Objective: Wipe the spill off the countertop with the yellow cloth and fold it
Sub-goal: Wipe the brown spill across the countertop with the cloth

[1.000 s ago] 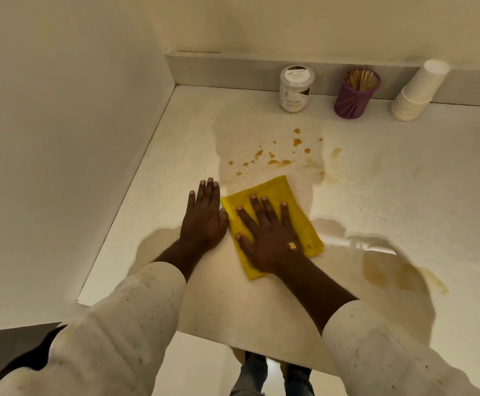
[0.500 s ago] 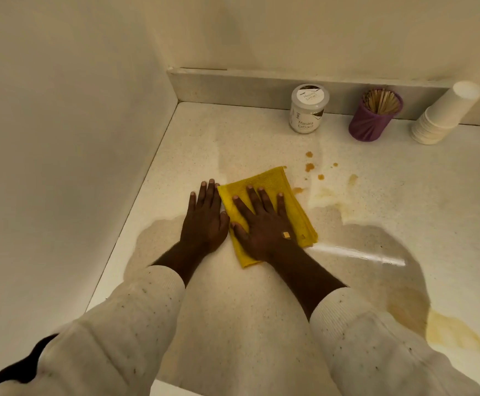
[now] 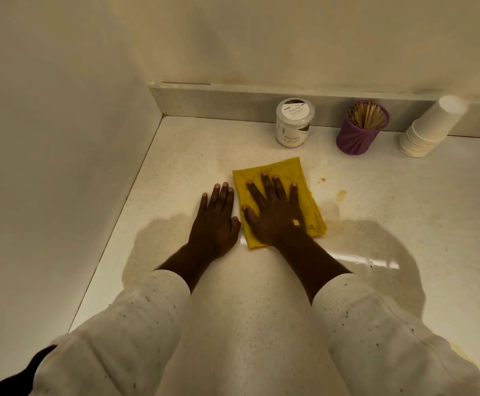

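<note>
Right hand (image 3: 276, 212) flat on yellow cloth (image 3: 307, 195); left hand (image 3: 214, 221) on countertop (image 3: 404, 201).

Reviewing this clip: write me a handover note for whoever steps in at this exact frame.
Right hand: flat and spread on the yellow cloth, pressing it to the countertop.
Left hand: flat on the bare counter beside the cloth, holding nothing.
Cloth: lying flat, in front of the jar.
Done: no drops show in front of the cloth.
Left: two small brown spots right of the cloth, a yellowish patch near the right sleeve, then fold the cloth.
</note>
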`<state>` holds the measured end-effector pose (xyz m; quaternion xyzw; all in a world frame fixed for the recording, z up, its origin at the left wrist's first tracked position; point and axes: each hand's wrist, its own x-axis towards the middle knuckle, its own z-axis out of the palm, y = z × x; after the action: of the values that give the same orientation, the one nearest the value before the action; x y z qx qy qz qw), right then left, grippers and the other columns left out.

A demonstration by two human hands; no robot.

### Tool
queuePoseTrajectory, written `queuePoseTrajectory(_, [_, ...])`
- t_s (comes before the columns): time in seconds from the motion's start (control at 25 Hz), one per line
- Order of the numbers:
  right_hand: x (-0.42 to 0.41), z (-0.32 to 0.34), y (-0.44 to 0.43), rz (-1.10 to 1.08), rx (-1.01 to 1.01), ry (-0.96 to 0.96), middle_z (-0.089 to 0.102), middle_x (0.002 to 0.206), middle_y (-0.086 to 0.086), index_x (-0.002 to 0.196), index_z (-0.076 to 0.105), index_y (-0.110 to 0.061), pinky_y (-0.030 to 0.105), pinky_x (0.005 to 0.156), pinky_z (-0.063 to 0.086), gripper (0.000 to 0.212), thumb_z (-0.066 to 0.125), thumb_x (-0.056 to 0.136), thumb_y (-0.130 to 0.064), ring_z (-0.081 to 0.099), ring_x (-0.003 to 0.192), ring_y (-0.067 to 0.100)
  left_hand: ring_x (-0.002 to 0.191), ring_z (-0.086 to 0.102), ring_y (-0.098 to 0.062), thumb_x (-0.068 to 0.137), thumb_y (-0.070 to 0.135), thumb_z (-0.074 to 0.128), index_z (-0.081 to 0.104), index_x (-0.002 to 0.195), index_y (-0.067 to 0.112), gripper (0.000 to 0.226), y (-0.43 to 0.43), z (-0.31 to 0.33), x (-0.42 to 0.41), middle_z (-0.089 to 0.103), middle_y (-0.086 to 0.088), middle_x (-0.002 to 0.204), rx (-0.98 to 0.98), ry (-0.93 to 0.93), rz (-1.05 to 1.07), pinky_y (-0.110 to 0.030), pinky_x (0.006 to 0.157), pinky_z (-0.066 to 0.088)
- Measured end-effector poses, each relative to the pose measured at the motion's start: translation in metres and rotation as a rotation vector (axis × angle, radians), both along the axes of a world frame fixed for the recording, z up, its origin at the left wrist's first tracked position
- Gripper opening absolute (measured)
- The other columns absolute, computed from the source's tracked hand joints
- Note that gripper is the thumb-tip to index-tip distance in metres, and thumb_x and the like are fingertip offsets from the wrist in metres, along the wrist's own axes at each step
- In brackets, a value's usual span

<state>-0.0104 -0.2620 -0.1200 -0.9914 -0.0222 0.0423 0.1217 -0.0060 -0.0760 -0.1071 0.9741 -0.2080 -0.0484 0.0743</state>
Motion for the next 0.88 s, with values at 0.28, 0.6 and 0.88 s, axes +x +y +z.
queuePoseTrajectory(0.28, [0.022, 0.007, -0.053, -0.128, -0.018, 0.044, -0.012, 0.172, 0.000, 0.161, -0.007, -0.042, 0.061, 0.122, -0.015, 0.072, 0.011, 0.098, -0.072, -0.012, 0.158, 0.027, 0.157, -0.007, -0.025, 0.097, 0.043, 0.024, 0.002, 0.161, 0.011, 0.074, -0.016, -0.002, 0.008, 0.000, -0.010, 0.170, 0.010, 0.007, 0.019, -0.043, 0.128, -0.001])
queuePoseTrajectory(0.6, [0.003, 0.016, -0.110, -0.289, -0.049, 0.084, -0.008, 0.173, 0.004, 0.163, -0.005, -0.037, 0.062, 0.123, -0.012, 0.073, 0.016, 0.101, -0.069, -0.008, 0.158, 0.030, 0.156, -0.010, -0.023, 0.097, 0.043, 0.024, -0.001, 0.161, 0.012, 0.075, -0.016, -0.003, 0.008, -0.004, -0.008, 0.170, -0.016, 0.016, 0.026, -0.042, 0.128, 0.001])
queuePoseTrajectory(0.88, [-0.016, 0.017, -0.111, -0.318, -0.035, 0.065, -0.007, 0.173, 0.005, 0.163, -0.002, -0.035, 0.064, 0.123, -0.008, 0.072, 0.019, 0.101, -0.066, -0.007, 0.158, 0.031, 0.156, -0.010, -0.023, 0.099, 0.041, 0.027, -0.002, 0.161, 0.011, 0.074, -0.018, 0.001, 0.008, -0.004, -0.010, 0.170, 0.003, 0.029, 0.027, -0.042, 0.128, 0.000])
